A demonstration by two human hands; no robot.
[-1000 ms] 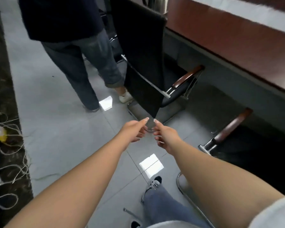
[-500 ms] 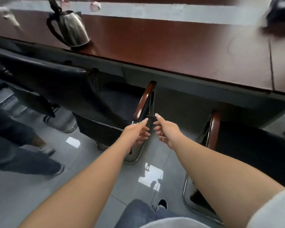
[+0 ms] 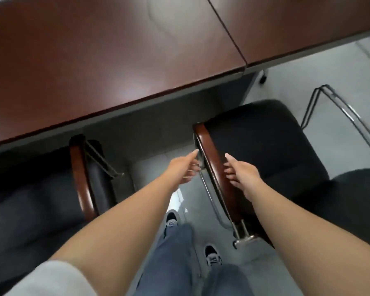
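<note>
Left hand (image 3: 183, 168) and right hand (image 3: 242, 175) flank the wooden armrest (image 3: 212, 159)
Fingers loosely curled, seemingly gripping nothing; a hasty grab could pinch fingertips against the chrome frame (image 3: 209, 195) below

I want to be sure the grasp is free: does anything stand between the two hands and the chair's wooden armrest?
Nothing visible does. The left hand and the right hand flank the wooden armrest, one on each side and close to it. Whether they touch it is unclear.
</note>
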